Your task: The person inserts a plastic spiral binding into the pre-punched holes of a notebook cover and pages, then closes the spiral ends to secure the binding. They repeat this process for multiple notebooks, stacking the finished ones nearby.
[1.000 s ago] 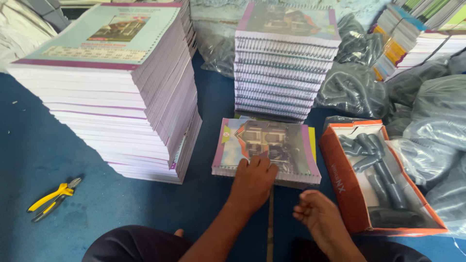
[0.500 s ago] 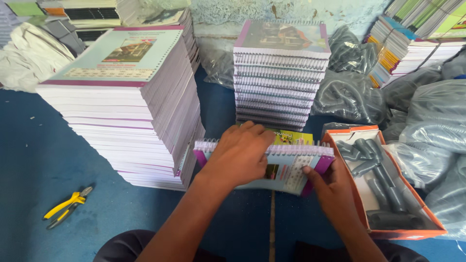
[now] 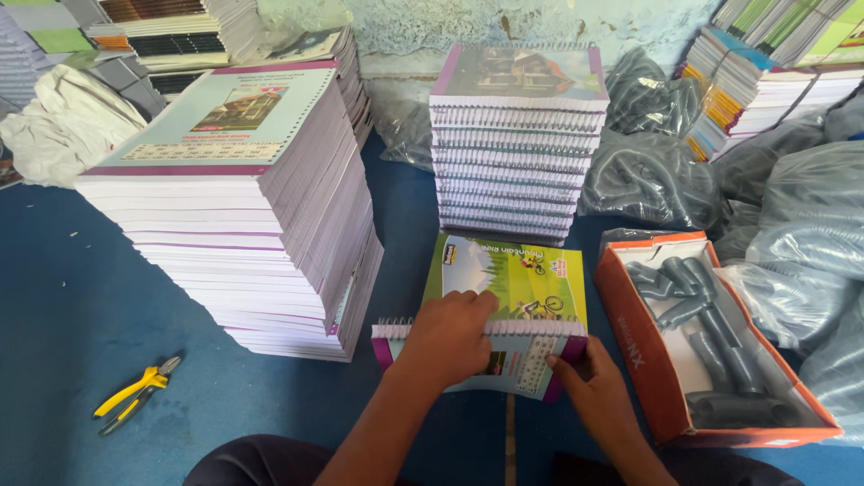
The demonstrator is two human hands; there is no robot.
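A blue floor covering (image 3: 72,297) is seen under daylight. A rough, pale plastered wall (image 3: 504,18) is set behind. Clear plastic bags (image 3: 801,225) are heaped at the right.

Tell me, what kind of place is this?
Probably a small notebook-binding workshop: tall stacks of unbound pages, a pile of spiral-bound notebooks, and a box of grey binding coils on the floor.
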